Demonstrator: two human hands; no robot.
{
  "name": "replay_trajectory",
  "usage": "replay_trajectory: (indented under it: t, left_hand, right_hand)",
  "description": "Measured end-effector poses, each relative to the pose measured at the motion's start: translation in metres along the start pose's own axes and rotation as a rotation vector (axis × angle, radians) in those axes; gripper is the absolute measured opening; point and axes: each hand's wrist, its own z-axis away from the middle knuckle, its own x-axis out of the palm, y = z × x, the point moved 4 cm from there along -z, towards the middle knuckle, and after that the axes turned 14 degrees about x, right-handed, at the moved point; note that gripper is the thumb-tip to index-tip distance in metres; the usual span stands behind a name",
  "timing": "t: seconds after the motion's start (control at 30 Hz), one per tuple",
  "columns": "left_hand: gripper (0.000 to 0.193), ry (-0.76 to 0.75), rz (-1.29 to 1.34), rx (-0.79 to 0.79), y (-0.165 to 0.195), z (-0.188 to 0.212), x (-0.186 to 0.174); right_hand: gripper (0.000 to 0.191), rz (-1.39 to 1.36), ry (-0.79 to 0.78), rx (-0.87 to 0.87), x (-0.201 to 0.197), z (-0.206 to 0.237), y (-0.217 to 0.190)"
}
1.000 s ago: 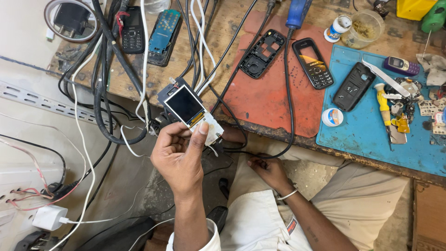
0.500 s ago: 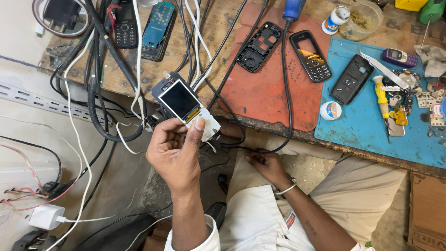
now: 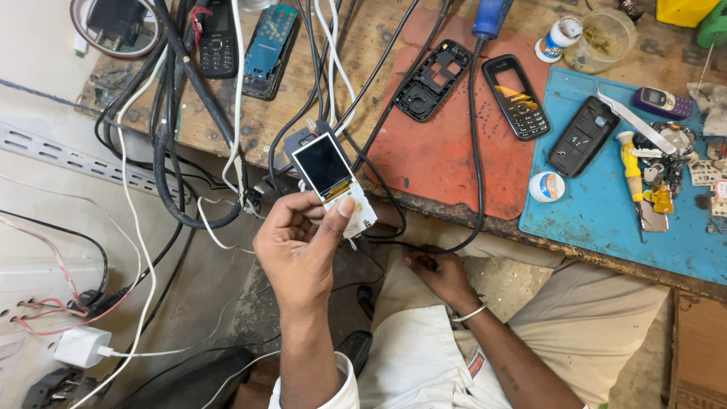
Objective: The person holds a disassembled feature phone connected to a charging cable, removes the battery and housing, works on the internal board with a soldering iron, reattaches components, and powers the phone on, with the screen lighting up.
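Below the bench edge, left hand (image 3: pixel 303 242) pinching small phone screen (image 3: pixel 324 165), right hand (image 3: pixel 439 276) gripping black cable (image 3: pixel 475 151)

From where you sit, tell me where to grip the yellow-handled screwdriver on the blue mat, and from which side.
Grip the yellow-handled screwdriver by its thick yellow handle, coming from above and from its left. It lies flat on the blue mat, tip pointing toward the near edge. Small parts crowd its right side, while the left looks freer. The thin shaft probably offers a poorer hold.

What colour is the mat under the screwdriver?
Blue; the mat under the yellow-handled screwdriver shows clearly in the head view.
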Motion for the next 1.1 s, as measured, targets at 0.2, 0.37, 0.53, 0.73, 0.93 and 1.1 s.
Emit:
replay_trajectory:
  t: [0.2, 0.37, 0.53, 0.73, 0.93, 1.1]
  left_hand:
    - [0.023, -0.016, 0.104, -0.046, 0.003, -0.008, 0.002]
    - [0.024, -0.018, 0.086, -0.05, 0.011, -0.007, 0.005]
    - [0.023, -0.011, 0.071, -0.046, 0.015, -0.007, 0.007]
    - [0.023, -0.012, 0.082, -0.036, 0.018, -0.006, 0.009]
    - [0.022, -0.012, 0.027, -0.014, 0.023, -0.005, 0.011]
    - [0.023, -0.016, -0.006, 0.001, 0.027, -0.004, 0.012]
  right_hand:
    - [0.018, -0.013, -0.026, 0.009, -0.003, -0.003, -0.007]
    - [0.018, -0.002, -0.011, 0.006, -0.006, 0.001, -0.006]
    - [0.019, -0.002, -0.018, 0.02, -0.007, 0.002, -0.005]
    - [0.018, -0.026, -0.023, 0.041, -0.011, 0.002, -0.005]
    - [0.017, -0.043, 0.005, 0.003, -0.014, 0.007, -0.009]
    - [0.017, -0.042, 0.018, 0.037, -0.015, 0.008, -0.011]
